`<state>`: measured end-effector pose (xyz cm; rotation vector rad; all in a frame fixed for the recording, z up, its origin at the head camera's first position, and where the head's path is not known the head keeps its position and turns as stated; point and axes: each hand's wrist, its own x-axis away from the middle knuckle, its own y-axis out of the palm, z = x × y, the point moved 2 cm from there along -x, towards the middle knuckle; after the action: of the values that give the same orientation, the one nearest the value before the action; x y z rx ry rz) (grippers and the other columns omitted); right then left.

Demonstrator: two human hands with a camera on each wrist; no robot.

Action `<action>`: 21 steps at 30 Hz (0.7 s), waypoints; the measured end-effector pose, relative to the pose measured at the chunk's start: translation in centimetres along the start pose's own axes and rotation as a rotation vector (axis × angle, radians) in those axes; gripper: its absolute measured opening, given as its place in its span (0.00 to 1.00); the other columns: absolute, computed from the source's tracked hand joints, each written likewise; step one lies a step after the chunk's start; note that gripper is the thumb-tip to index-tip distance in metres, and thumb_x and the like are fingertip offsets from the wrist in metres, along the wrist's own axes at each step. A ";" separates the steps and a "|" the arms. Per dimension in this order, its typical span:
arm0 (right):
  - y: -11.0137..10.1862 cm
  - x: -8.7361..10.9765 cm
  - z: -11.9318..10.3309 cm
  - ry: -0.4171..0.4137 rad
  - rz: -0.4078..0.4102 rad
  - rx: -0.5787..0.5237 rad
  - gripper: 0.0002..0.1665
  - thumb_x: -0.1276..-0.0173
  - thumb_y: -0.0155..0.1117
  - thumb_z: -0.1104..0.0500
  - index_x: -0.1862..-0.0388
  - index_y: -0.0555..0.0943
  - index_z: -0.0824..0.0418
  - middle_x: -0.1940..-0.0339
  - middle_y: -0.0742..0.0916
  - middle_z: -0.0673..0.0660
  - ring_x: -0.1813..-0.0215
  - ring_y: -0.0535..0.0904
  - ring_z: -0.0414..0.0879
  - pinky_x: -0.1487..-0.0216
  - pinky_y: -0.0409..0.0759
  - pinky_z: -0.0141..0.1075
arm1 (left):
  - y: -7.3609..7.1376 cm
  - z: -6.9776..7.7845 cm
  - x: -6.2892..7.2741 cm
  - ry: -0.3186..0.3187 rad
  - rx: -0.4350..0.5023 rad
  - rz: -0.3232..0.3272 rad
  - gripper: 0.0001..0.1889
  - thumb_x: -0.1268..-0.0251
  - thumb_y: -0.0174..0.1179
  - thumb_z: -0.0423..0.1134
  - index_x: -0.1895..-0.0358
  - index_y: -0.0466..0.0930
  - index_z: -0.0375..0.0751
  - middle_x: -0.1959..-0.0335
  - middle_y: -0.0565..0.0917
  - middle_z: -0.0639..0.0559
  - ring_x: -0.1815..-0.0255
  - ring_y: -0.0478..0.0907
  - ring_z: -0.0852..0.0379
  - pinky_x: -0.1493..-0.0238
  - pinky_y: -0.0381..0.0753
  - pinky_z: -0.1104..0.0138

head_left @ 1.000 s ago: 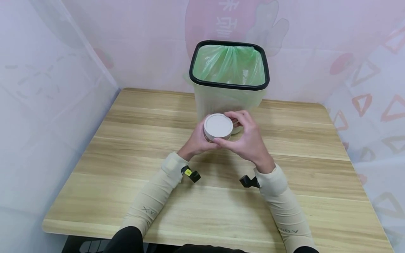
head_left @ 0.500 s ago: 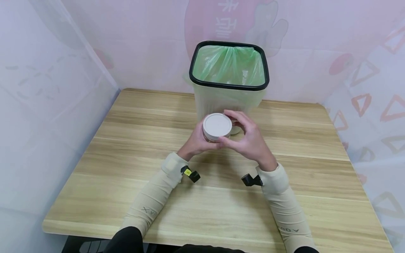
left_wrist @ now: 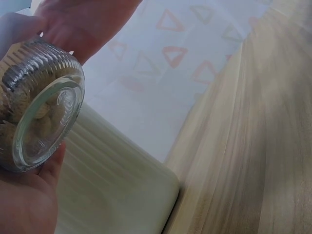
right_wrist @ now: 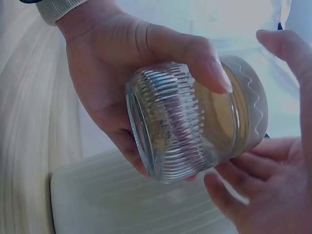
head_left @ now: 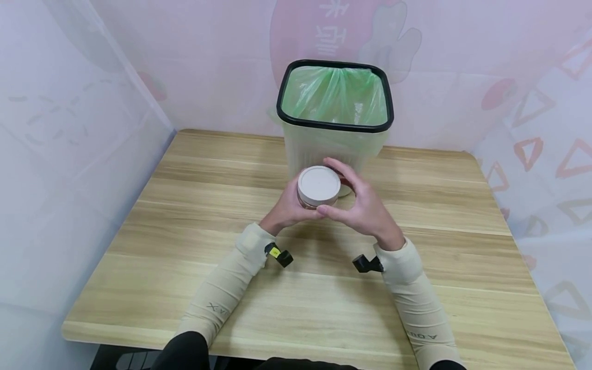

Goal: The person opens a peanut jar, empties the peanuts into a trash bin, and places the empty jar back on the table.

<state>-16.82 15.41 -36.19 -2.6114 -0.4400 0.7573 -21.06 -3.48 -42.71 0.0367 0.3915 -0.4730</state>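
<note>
My left hand (head_left: pixel 292 204) holds a ribbed glass jar (right_wrist: pixel 168 122) round its body, above the table. Its white lid (head_left: pixel 319 184) is on, facing up in the head view. Brownish contents show through the glass, and the jar's clear base (left_wrist: pixel 48 122) faces the left wrist camera; what the contents are is hard to tell. My right hand (head_left: pixel 363 209) curves loosely around the lid's right side. In the right wrist view its thumb (right_wrist: pixel 278 44) stands apart from the lid, while its fingers (right_wrist: pixel 253 168) lie close below the lid's edge.
Behind the hands, on the wooden table (head_left: pixel 222 174), stands a pale bin (head_left: pixel 330 146) with a black rim and a green bag liner. Printed cloth walls (head_left: pixel 208 67) enclose the back and sides.
My right hand has shifted slightly right and its grip has loosened, with the index finger reaching farther back round the lid. The left hand and jar stay nearly in place.
</note>
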 end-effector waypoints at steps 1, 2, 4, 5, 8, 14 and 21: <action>0.0 0.0 -0.1 0.008 0.023 0.021 0.53 0.44 0.84 0.61 0.20 0.69 0.58 0.25 0.79 0.58 0.28 0.77 0.49 0.27 0.77 0.41 | 0.0 0.0 0.0 -0.002 -0.003 0.004 0.51 0.57 0.82 0.41 0.26 0.66 0.31 0.32 0.76 0.31 0.31 0.75 0.46 0.22 0.71 0.54; 0.0 0.0 -0.2 0.015 0.050 0.042 0.53 0.46 0.86 0.60 0.21 0.70 0.59 0.27 0.80 0.57 0.31 0.78 0.49 0.29 0.78 0.43 | 0.0 0.1 0.0 -0.005 -0.004 0.009 0.51 0.58 0.81 0.37 0.26 0.66 0.30 0.32 0.76 0.31 0.31 0.74 0.46 0.22 0.70 0.54; 0.0 0.1 -0.4 0.028 0.109 0.090 0.53 0.49 0.89 0.56 0.25 0.73 0.62 0.33 0.83 0.56 0.36 0.80 0.48 0.34 0.80 0.45 | -0.1 0.1 0.0 -0.012 -0.011 0.018 0.50 0.59 0.79 0.30 0.26 0.66 0.30 0.32 0.76 0.31 0.30 0.74 0.45 0.21 0.70 0.54; 0.0 0.1 -0.5 0.033 0.137 0.112 0.52 0.51 0.89 0.55 0.27 0.75 0.63 0.36 0.84 0.56 0.38 0.81 0.48 0.37 0.80 0.45 | -0.1 0.1 0.0 -0.013 -0.015 0.022 0.49 0.60 0.78 0.28 0.26 0.66 0.29 0.32 0.76 0.31 0.30 0.74 0.45 0.22 0.70 0.54; 0.0 0.2 -0.7 0.034 0.207 0.176 0.49 0.54 0.91 0.50 0.34 0.79 0.64 0.44 0.85 0.56 0.45 0.81 0.48 0.43 0.80 0.41 | 0.0 0.2 0.0 -0.016 -0.013 0.025 0.49 0.61 0.77 0.24 0.27 0.66 0.29 0.32 0.76 0.31 0.30 0.74 0.45 0.22 0.70 0.54; 0.4 0.2 -0.9 0.029 0.256 0.226 0.42 0.55 0.91 0.47 0.44 0.84 0.62 0.51 0.85 0.56 0.51 0.80 0.46 0.50 0.78 0.34 | 0.2 0.3 -0.1 -0.003 -0.015 0.020 0.47 0.59 0.78 0.27 0.28 0.68 0.29 0.33 0.77 0.31 0.32 0.75 0.47 0.23 0.72 0.56; 0.2 0.1 -0.5 0.049 0.207 0.160 0.40 0.53 0.91 0.52 0.41 0.84 0.60 0.47 0.86 0.56 0.48 0.81 0.45 0.45 0.83 0.43 | 0.3 0.2 -0.1 0.008 -0.022 0.017 0.48 0.59 0.80 0.36 0.29 0.69 0.30 0.34 0.79 0.32 0.33 0.76 0.48 0.24 0.72 0.56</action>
<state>-16.43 15.19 -35.96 -2.5432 -0.0907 0.7584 -20.90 -3.18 -42.48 0.0203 0.4036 -0.4518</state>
